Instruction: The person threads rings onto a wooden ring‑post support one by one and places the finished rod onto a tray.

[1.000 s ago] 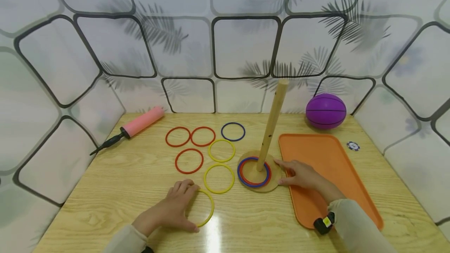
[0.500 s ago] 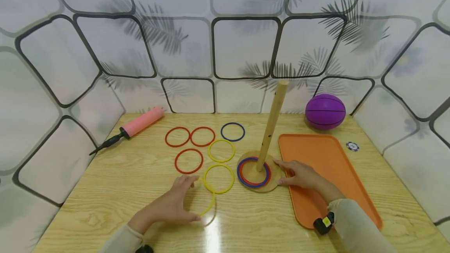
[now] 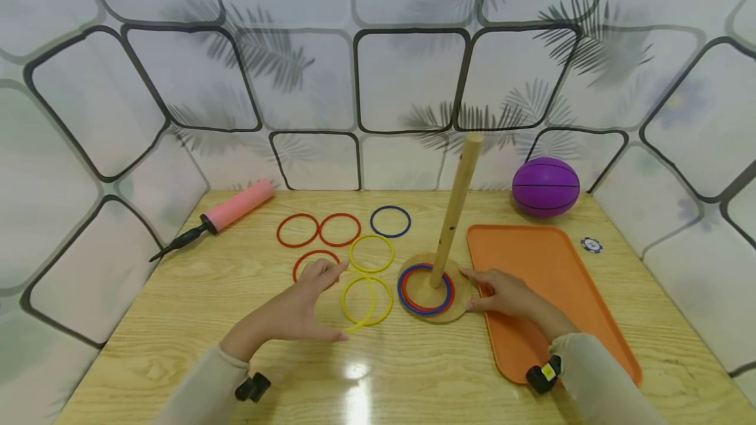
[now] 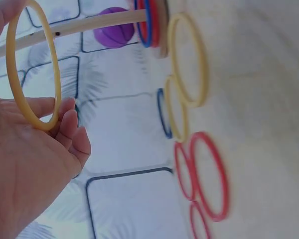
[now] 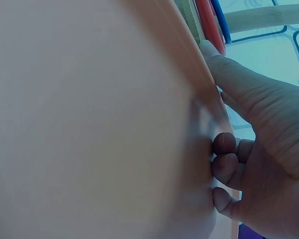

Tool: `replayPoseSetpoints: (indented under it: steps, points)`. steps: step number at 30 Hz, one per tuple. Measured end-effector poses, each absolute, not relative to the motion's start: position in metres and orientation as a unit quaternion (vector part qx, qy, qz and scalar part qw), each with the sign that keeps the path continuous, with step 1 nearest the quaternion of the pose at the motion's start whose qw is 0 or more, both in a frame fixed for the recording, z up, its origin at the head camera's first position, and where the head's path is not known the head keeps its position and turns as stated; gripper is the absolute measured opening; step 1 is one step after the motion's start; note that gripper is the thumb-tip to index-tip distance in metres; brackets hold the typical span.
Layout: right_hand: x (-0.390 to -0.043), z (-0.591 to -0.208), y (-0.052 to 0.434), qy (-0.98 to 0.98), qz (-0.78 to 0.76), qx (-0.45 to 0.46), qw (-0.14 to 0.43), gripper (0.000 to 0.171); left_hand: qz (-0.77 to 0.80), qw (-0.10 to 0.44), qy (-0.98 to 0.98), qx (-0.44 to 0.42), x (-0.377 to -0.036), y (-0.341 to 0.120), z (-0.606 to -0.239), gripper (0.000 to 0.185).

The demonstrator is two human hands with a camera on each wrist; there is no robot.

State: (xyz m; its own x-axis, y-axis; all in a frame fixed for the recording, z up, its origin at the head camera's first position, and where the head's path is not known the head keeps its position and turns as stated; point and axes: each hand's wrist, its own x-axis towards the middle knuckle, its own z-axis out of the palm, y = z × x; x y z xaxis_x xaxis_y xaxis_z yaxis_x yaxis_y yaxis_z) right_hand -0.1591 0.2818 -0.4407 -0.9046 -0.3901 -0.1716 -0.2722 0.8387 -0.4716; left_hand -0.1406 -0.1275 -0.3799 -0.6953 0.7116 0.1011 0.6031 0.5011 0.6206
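Note:
Thumb and fingers of my left hand [image 3: 289, 313] hold a yellow ring [image 4: 11, 64] by its edge. It is raised off the table and overlaps another yellow ring [image 3: 343, 307] in the head view. A wooden ring-toss stand [image 3: 456, 212] rises to the right, its peg upright on a round base. Around the foot of the peg lie a blue ring [image 3: 400, 294] and a red ring [image 3: 453, 294]. My right hand [image 3: 510, 294] grips the right edge of that base between thumb and index finger, its other fingers over the orange tray's edge.
Flat on the table lie a third yellow ring [image 3: 351, 254], another blue ring [image 3: 371, 223] and several red rings [image 3: 279, 236]. The orange tray [image 3: 531, 248] lies right of the stand. Behind are a purple ball [image 3: 546, 187], a chip [image 3: 591, 244] and a pink hand pump [image 3: 239, 205].
My left hand has lifted the nearest yellow ring from the table and moved it away from me and slightly right. My right hand stays at the stand's base.

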Motion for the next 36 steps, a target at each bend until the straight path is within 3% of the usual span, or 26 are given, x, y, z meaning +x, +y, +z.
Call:
replayPoseSetpoints:
  steps: [17,36]
  points:
    - [-0.159,-0.441,0.282,0.949,-0.224,-0.182,0.127,0.076,0.307,-0.021,0.857,0.413,-0.174,-0.093,-0.297,0.095]
    - [-0.158,-0.442,0.285,0.947,-0.232,-0.192,0.116,0.075,0.355,-0.091,0.828,0.424,-0.193,-0.036,-0.228,0.092]
